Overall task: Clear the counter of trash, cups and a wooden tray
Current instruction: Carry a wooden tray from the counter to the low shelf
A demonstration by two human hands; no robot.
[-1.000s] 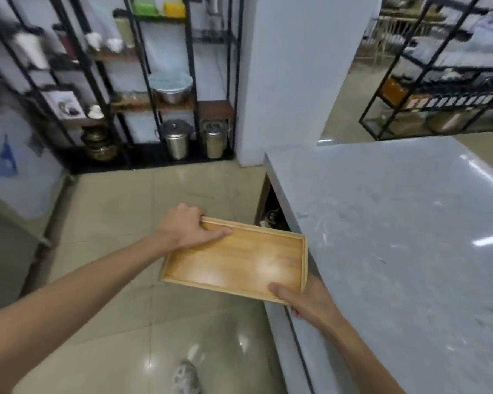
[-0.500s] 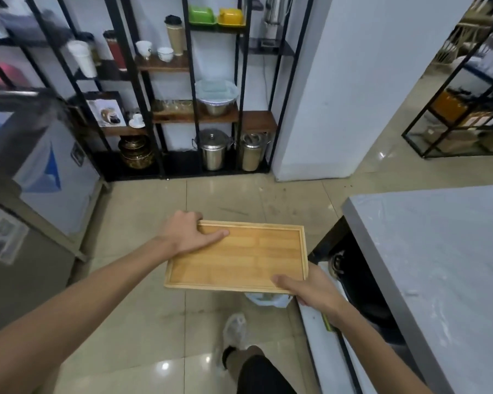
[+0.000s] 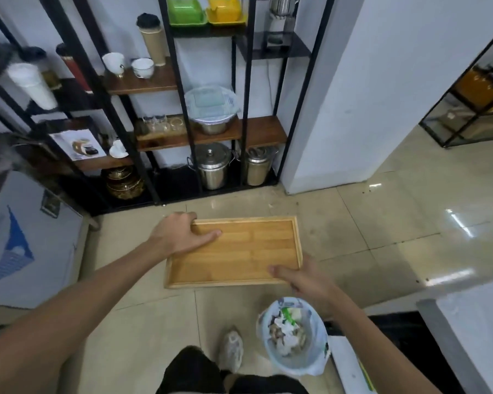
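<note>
- The wooden tray is held level in the air over the tiled floor, in front of the person and between both hands, its long sides running left to right
- The left hand grips the tray's far left corner: the thumb lies flat on the inner bottom, pointing right, and the other fingers curl over the far rim and go under, out of sight
- The right hand grips the near right corner: the thumb rests on the inner bottom along the near rim, pointing left, and the rest of the fingers are hidden beneath the tray, so how they lie cannot be told
- Both hands are closed on the tray, pinching the rim between thumb and fingers; neither is spread open
- Just below the right forearm stands a trash bin lined with a light plastic bag and holding crumpled paper and scraps; a shoe is just beside it on the left
- Ahead, beyond the tray, a black metal shelf rack with wooden boards carries cups, a lidded bowl and steel pots
- A white pillar stands right of the rack
- The grey counter shows at the lower right corner, well apart from the tray
</note>
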